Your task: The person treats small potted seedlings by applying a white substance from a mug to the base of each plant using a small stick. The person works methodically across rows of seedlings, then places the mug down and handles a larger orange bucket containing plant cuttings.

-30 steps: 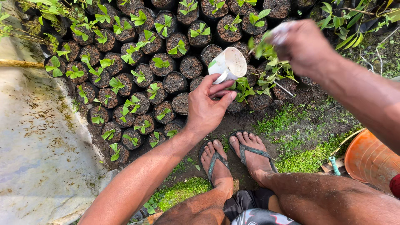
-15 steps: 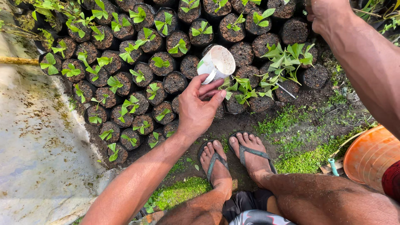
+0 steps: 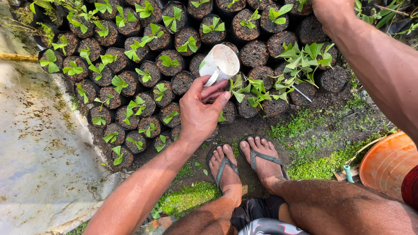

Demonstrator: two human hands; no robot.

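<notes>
My left hand grips the handle of a white cup, tilted with its mouth facing up over rows of black soil-filled nursery bags holding small green seedlings. My right hand is raised at the top edge, mostly out of frame; what it holds is hidden. Only its wrist and forearm show above a cluster of taller seedlings. My feet in flip-flops rest on dark soil just below the bags.
A pale, stained sheet covers the ground on the left. An orange bucket stands at the right edge. Patches of moss and low weeds grow around my feet. A stick lies at the far left.
My right hand has risen up and out of the top of the frame. My left hand with the cup has shifted slightly left and up over the bags.
</notes>
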